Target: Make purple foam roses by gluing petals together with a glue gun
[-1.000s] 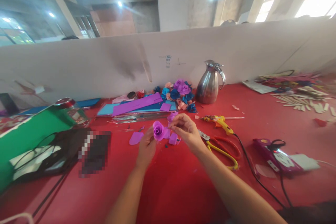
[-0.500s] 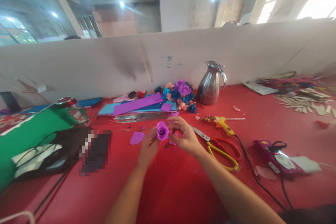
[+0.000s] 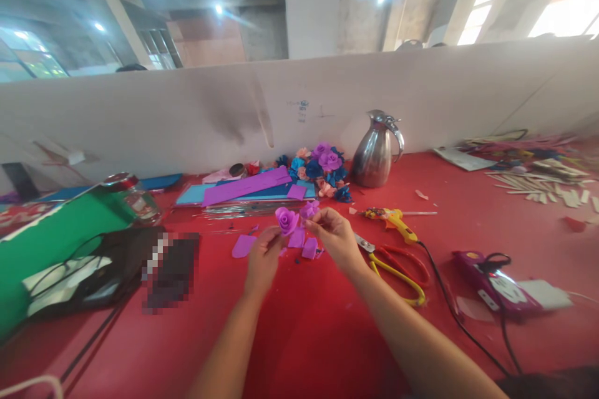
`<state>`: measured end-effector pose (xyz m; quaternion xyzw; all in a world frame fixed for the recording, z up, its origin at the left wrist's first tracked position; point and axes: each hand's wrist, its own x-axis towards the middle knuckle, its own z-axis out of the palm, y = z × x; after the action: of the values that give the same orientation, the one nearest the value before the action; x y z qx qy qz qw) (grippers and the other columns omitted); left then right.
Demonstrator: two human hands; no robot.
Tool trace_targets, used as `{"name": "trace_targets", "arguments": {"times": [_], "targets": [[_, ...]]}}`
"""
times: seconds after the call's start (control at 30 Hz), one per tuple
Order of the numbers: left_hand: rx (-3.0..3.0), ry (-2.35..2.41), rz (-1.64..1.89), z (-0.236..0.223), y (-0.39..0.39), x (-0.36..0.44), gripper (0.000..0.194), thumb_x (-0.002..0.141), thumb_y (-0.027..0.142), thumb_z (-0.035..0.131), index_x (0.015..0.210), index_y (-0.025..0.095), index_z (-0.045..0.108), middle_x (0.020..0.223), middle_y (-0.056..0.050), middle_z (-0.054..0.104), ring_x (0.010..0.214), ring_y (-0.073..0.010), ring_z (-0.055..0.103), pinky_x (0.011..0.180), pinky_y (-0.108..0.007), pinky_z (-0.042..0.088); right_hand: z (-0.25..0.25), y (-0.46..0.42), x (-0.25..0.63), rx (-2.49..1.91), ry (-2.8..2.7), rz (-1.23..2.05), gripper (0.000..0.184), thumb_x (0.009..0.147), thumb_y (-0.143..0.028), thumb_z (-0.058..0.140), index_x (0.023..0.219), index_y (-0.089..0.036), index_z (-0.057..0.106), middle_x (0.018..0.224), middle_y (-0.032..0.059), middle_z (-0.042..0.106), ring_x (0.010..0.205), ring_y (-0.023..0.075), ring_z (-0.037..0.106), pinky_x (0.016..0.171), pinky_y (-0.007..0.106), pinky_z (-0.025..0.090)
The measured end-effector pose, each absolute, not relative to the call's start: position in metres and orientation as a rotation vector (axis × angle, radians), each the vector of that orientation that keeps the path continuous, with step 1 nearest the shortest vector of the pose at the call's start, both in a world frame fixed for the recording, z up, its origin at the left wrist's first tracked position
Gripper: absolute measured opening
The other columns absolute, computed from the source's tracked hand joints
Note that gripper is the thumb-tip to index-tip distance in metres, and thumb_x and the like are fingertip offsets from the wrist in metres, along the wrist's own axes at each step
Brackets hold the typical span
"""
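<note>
My left hand (image 3: 262, 260) pinches a purple paper rose (image 3: 286, 221) from below, its spiral centre facing me. Just to the right, my right hand (image 3: 336, 240) has thumb and fingers drawn together in a pinch. Their tips overlap a purple petal-shaped paper piece (image 3: 309, 208) in view; whether they grip it or something smaller I cannot tell. Beneath and between the hands lie purple paper scraps (image 3: 296, 238), and a larger purple cut piece (image 3: 244, 246) rests left of my left hand. Scissors (image 3: 397, 277) with red and yellow handles lie beside my right wrist, partly covered.
A yellow glue gun (image 3: 399, 225) with a black cord lies right, near a purple power strip (image 3: 498, 287). Behind are paper flowers (image 3: 314, 168), purple strips (image 3: 248, 187) and a steel jug (image 3: 373, 156). A jar (image 3: 138, 199) and dark bag (image 3: 119, 262) sit left.
The rose has moved slightly up and left with my left hand. My right hand has come away from the rose, its fingers closing together, and more purple scraps show between the hands.
</note>
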<state>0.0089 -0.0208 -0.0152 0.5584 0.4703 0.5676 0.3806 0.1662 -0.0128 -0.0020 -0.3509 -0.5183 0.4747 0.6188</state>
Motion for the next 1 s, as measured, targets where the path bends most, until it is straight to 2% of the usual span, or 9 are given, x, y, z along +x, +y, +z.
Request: {"name": "trace_targets", "arguments": {"times": [0.1, 0.23, 0.53, 0.8, 0.93, 1.0], "targets": [[1.414, 1.258, 1.484, -0.015, -0.020, 0.008, 0.019, 0.070, 0.034, 0.067, 0.074, 0.016, 0.069, 0.065, 0.001, 0.057, 0.061, -0.0115, 0.049, 0.058, -0.021, 0.040, -0.004, -0.011, 0.166, -0.861, -1.101, 1.184, 0.033, 0.061, -0.044, 0.078, 0.063, -0.018, 0.057, 0.059, -0.0022, 0.057, 0.055, 0.0109, 0.051, 0.054, 0.025, 0.039], [1.412, 1.300, 1.505, -0.019, -0.018, 0.006, 0.021, 0.071, 0.036, 0.067, 0.073, 0.015, 0.069, 0.064, 0.001, 0.057, 0.061, -0.0118, 0.049, 0.059, -0.022, 0.041, -0.002, -0.014, 0.164, -0.876, -1.077, 1.230, 0.031, 0.055, -0.042, 0.081, 0.061, -0.018, 0.063, 0.057, -0.0011, 0.059, 0.054, 0.0116, 0.050, 0.052, 0.025, 0.038], [1.469, 1.309, 1.462, -0.019, -0.022, 0.011, 0.025, 0.073, 0.040, 0.066, 0.073, 0.016, 0.071, 0.067, -0.001, 0.062, 0.062, -0.0126, 0.053, 0.058, -0.022, 0.040, -0.001, -0.016, 0.163, -0.893, -1.165, 1.188, 0.023, 0.065, -0.039, 0.073, 0.062, -0.018, 0.064, 0.055, -0.0019, 0.057, 0.052, 0.0107, 0.048, 0.052, 0.024, 0.037], [1.450, 1.291, 1.447, -0.020, -0.022, 0.012, 0.032, 0.075, 0.046, 0.064, 0.066, 0.015, 0.068, 0.055, 0.002, 0.054, 0.053, -0.0106, 0.047, 0.052, -0.021, 0.037, -0.005, -0.019, 0.156, -0.871, -1.208, 1.334, 0.035, 0.069, -0.052, 0.067, 0.065, -0.019, 0.054, 0.052, -0.0030, 0.058, 0.042, 0.0089, 0.050, 0.043, 0.021, 0.036], [1.539, 1.304, 1.443, -0.022, -0.022, 0.012, 0.030, 0.076, 0.044, 0.063, 0.068, 0.016, 0.069, 0.058, 0.000, 0.058, 0.056, -0.0123, 0.050, 0.054, -0.022, 0.040, -0.005, -0.020, 0.157, -0.922, -1.214, 1.332, 0.048, 0.079, -0.060, 0.051, 0.055, -0.019, 0.053, 0.045, -0.0005, 0.054, 0.037, 0.0086, 0.046, 0.039, 0.021, 0.034], [1.609, 1.318, 1.460, -0.022, -0.023, 0.013, 0.027, 0.077, 0.041, 0.063, 0.071, 0.016, 0.071, 0.064, -0.001, 0.063, 0.061, -0.0140, 0.054, 0.057, -0.023, 0.041, -0.005, -0.018, 0.159, -0.903, -1.190, 1.277, 0.040, 0.074, -0.056, 0.061, 0.061, -0.018, 0.057, 0.055, 0.0002, 0.060, 0.042, 0.0086, 0.049, 0.042, 0.021, 0.036]]}}
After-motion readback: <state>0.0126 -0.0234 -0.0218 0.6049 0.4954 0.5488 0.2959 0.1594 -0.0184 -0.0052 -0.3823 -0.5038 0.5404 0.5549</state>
